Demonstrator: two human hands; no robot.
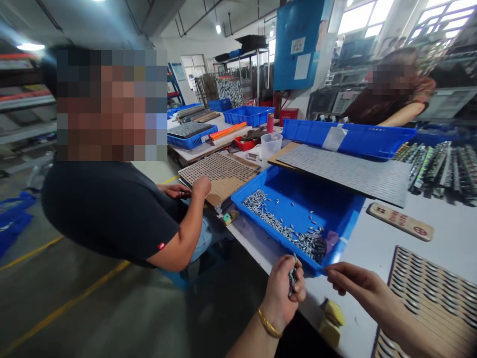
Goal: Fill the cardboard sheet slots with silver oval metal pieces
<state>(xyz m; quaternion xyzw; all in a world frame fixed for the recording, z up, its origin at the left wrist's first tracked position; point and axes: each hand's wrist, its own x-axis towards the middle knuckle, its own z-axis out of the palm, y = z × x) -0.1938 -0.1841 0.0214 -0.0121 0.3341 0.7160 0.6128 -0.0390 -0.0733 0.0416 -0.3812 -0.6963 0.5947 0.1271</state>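
Fingers of the left hand [283, 291] clamp small metal pieces [292, 279], lower centre.
Lower right, the board [441, 313] looks part-filled, bare strips left; whether the right hand [359, 284] pinches anything, I can't tell.

At five o'clock the left hand [283, 288] partly hides the small metal pieces [292, 282] in its grip; at four the tan board [437, 301] is cut off; at ten a co-worker's head [112, 104] is blurred.
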